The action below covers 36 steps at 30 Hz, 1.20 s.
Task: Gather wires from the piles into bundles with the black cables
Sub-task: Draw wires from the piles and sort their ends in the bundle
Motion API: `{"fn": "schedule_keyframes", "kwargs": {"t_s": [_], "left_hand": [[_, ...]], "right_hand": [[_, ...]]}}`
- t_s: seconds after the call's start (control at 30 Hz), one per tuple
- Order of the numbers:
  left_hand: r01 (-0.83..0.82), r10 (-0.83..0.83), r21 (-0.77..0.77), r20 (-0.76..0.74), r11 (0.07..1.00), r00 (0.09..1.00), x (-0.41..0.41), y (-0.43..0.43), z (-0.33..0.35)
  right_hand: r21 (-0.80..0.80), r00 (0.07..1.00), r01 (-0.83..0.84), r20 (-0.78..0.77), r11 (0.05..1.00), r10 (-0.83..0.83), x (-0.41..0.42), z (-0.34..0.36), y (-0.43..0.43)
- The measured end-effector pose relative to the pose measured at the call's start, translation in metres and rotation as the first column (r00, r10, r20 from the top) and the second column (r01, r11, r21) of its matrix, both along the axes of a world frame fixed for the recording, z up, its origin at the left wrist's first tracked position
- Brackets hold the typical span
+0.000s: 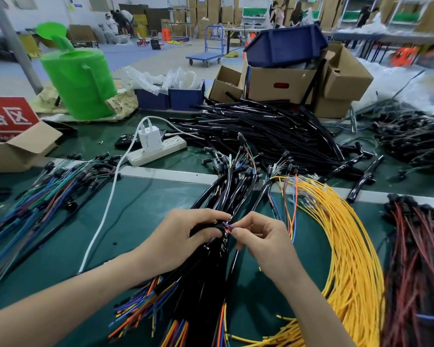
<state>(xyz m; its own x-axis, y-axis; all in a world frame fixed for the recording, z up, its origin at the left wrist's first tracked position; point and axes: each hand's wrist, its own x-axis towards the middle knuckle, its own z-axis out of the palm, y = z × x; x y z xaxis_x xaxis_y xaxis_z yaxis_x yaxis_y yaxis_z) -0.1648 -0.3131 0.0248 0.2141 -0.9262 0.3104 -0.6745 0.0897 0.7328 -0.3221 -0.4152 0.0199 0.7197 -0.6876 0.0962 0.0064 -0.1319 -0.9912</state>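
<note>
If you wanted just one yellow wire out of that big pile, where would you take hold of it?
Probably near a loose tip at the near end of the yellow wires, where strands splay apart over the green mat. Pinch from the left, the arc's open inner side; mid-arc they lie too tightly packed to single one out.

A fat bunch of black cables lies in the middle of the desk, with coloured wires poking out. The yellow wires curve at 3 o'clock. A heap of black cables sits at 12 o'clock.
</note>
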Motion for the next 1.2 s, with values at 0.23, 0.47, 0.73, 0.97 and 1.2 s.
{"fn": "schedule_keyframes", "kwargs": {"t_s": [0.23, 0.47, 0.73, 0.97, 1.2], "left_hand": [[0.048, -0.035, -0.093, 0.132, 0.994, 0.991, -0.003, 0.001, 0.002], [0.120, -0.088, -0.080, 0.322, 0.990, 0.943, 0.001, 0.002, 0.004], [0.158, -0.191, 0.126, 0.328, 0.979, 0.925, 0.005, 0.002, 0.011], [0.166, -0.256, 0.308, 0.279, 0.937, 0.925, 0.009, 0.001, 0.016], [0.201, -0.203, 0.410, -0.040, 0.889, 0.978, 0.007, 0.001, 0.014]], "right_hand": [[-0.011, 0.999, 0.005, -0.050, 1.000, -0.005, 0.000, -0.001, 0.000], [-0.102, 0.991, 0.010, -0.130, 0.995, -0.023, -0.001, -0.002, 0.001], [-0.289, 0.972, -0.069, -0.236, 0.955, -0.001, -0.004, 0.000, 0.001], [-0.305, 0.971, -0.087, -0.239, 0.949, 0.013, -0.003, -0.001, 0.003], [-0.308, 0.970, -0.086, -0.241, 0.947, 0.009, -0.004, 0.000, 0.002]]}}
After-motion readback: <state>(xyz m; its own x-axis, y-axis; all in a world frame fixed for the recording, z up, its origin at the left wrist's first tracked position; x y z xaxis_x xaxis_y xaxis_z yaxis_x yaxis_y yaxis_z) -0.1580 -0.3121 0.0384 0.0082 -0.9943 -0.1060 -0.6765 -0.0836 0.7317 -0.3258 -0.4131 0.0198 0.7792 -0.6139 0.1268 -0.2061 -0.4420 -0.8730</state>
